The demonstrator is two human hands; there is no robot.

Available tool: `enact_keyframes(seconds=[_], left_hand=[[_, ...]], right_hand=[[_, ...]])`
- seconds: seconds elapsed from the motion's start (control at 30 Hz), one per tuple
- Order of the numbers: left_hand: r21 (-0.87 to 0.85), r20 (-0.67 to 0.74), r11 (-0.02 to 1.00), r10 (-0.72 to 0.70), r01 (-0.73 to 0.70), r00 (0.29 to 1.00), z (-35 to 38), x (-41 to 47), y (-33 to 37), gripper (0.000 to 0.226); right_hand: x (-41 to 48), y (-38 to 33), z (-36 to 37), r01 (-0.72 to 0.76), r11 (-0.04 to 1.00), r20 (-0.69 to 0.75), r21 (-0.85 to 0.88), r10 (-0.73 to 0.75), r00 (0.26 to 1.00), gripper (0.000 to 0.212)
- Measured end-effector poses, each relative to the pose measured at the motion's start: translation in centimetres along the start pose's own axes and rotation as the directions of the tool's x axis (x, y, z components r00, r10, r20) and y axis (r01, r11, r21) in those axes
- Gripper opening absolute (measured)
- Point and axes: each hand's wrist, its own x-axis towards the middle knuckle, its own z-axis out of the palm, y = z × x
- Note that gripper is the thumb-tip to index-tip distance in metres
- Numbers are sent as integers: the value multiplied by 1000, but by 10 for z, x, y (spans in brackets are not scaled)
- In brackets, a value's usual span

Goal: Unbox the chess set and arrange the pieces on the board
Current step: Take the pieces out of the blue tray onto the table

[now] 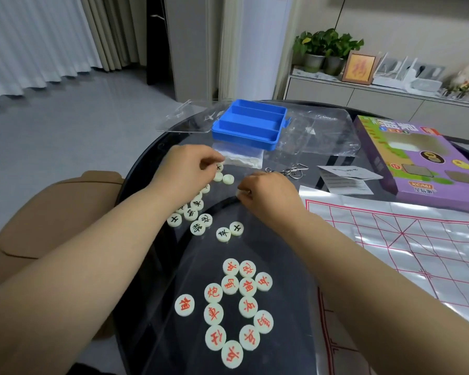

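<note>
Round white chess pieces lie on the dark glass table (282, 307). Several red-lettered pieces (238, 307) are grouped near me. Several black-lettered pieces (201, 220) are scattered farther off, under my left forearm. My left hand (187, 169) hovers over them and pinches a piece at its fingertips by a small clear bag (241, 156). My right hand (268, 196) has its fingers curled round a white piece at its left edge. The plastic board sheet (404, 244) with red lines lies at the right. The blue tray (248, 124) is at the back.
A purple game box (417, 163) lies at the far right, with a folded leaflet (347, 177) and metal ring puzzles (287, 169) beside it. Clear plastic wrapping (320, 133) spreads behind the tray. A tan chair (52, 226) stands left of the table.
</note>
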Motion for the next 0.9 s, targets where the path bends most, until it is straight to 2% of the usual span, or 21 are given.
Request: enact_keyframes(seconds=[0.07,0.13,0.23,0.33,0.43,0.5,0.57,0.63,0.7,0.77,0.9], left_hand=[[-178,-6,978,-113,110,994,-6,-10,3,21],[-300,-1,938,-184,175,983,-8,-26,3,20],[-353,-29,917,-210,187,977,-7,-52,-4,23],[-324,-20,925,-219,201,975,-10,-63,-11,21],[-290,3,936,-208,200,978,-17,-71,-15,17],[-278,81,936,-203,218,976,-19,-78,-17,15],[-270,187,933,-191,237,964,-21,-82,-20,20],[-236,239,943,-179,236,954,-22,-84,-21,24],[-185,232,958,-173,218,957,-23,-85,-22,22],[-149,204,971,-155,187,967,-23,-87,-22,22],[-139,149,981,-112,133,982,-21,-88,-25,28]], right_hand=[[1,-1,0,76,997,-47,-6,-76,996,21],[4,-2,-2,73,993,68,-94,-67,995,25],[9,-4,-8,89,981,181,-174,-57,982,16],[14,-7,-8,92,983,228,-157,-55,972,22],[14,-9,-9,29,999,200,-33,-22,979,27],[13,-10,-12,-71,977,157,200,39,987,24],[10,-12,-14,-200,871,213,448,113,970,21],[7,-13,-13,-278,759,321,589,96,942,9],[6,-14,-9,-291,724,331,625,92,939,12],[7,-15,-6,-304,738,317,603,128,940,7],[7,-17,-5,-287,783,278,552,152,948,16]])
